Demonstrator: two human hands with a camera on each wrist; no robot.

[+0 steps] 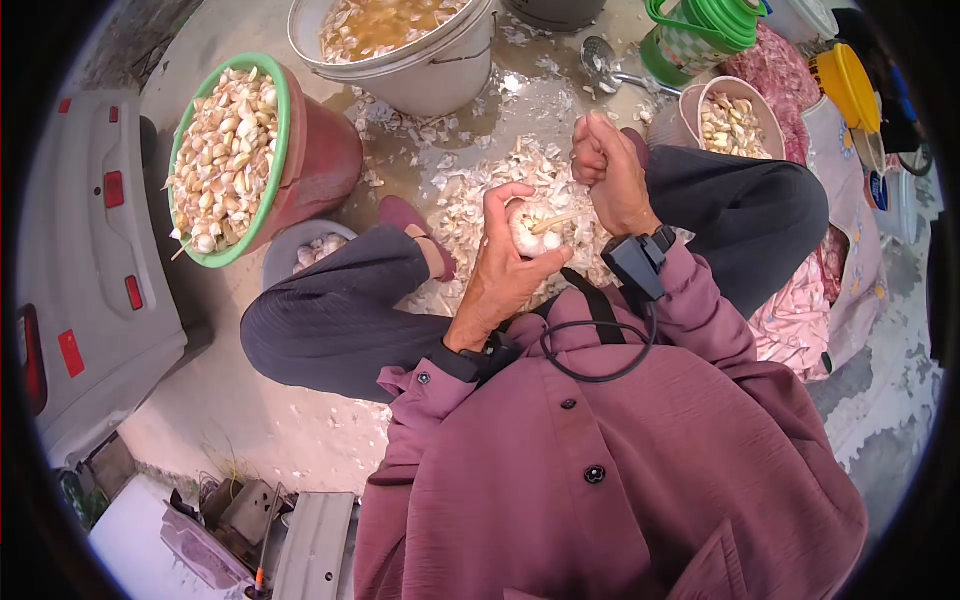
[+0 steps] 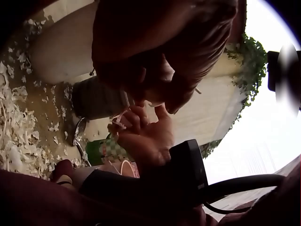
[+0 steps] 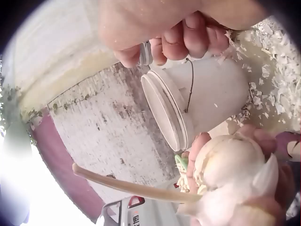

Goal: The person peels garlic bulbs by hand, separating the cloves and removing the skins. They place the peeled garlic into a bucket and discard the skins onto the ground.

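My left hand holds a garlic bulb, with thumb and fingers around its sides. The bulb is partly broken open, and a dry stalk sticks out of it in the right wrist view. Beside it, raised and apart from the bulb, is my right hand, its fingers curled in. Shreds of garlic skin poke out from those curled fingers. Below both hands a heap of papery garlic peel covers the floor between the legs.
A green-rimmed red bucket full of garlic cloves stands at left, a grey basin of bulbs beside it. Ahead are a white bucket of liquid and a metal skimmer. A pink tub of cloves sits by the right knee.
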